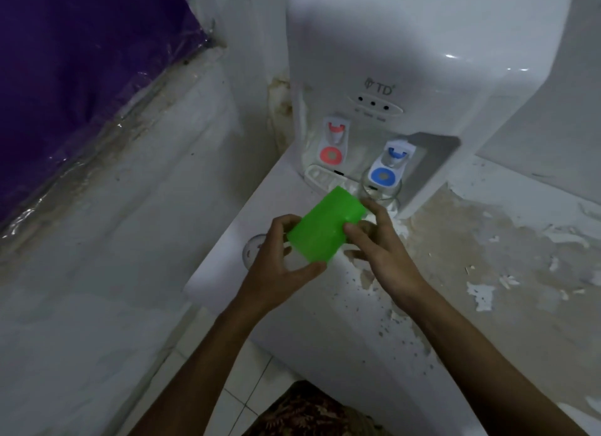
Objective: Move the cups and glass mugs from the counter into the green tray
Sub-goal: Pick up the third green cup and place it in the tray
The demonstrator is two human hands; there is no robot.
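Observation:
A small bright green tray (320, 232) is held tilted in the air above the white counter (221, 266), in front of the water dispenser. My left hand (279, 270) grips its near left corner and my right hand (380, 247) pinches its right edge. A clear glass mug (379, 192) stands under the blue tap, just beyond my right fingers. The round rim of another glass (252, 248) shows on the counter to the left, partly hidden behind my left hand.
The white water dispenser (406, 78) with a red tap (335, 143) and a blue tap (388, 169) fills the back of the counter. A stained wall with peeling paint (504, 257) runs along the right. A purple plastic sheet (65, 78) hangs at upper left; a tiled floor (240, 396) lies below.

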